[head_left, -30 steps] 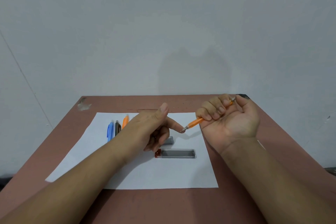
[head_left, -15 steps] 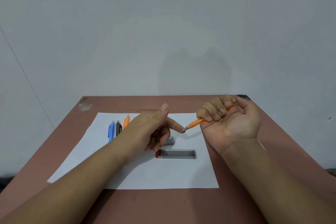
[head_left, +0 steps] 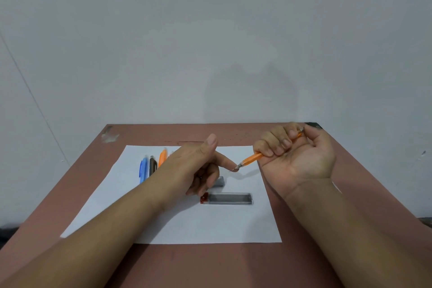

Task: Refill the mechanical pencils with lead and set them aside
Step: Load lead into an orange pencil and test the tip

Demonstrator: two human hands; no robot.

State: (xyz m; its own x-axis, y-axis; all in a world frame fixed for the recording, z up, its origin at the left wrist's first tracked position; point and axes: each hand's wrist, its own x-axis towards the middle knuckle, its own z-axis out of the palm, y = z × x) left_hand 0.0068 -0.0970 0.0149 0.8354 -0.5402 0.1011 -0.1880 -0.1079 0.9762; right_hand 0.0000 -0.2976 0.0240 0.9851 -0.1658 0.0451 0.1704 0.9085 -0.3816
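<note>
Right hand (head_left: pixel 297 154) grips an orange pencil (head_left: pixel 251 159) above the paper (head_left: pixel 163 222), left hand's (head_left: pixel 201 166) forefinger at its tip, other fingers curled emptily; three pencils (head_left: pixel 153 163) lie aside, seemingly done, beside the lead case (head_left: pixel 228 199).

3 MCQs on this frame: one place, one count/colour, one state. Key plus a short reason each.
1. Where is the lead case?
A. on the paper
B. on bare table
C. in the left hand

2. How many pencils lie at the paper's far left?
A. one
B. three
C. five

3. What is the right hand doing?
A. resting flat
B. gripping the orange pencil
C. holding the case

Key:
A: the lead case lies on the paper.
B: blue, black and orange show there.
B: the right hand is fisted round the orange pencil, tip at the left hand forefinger.
</note>
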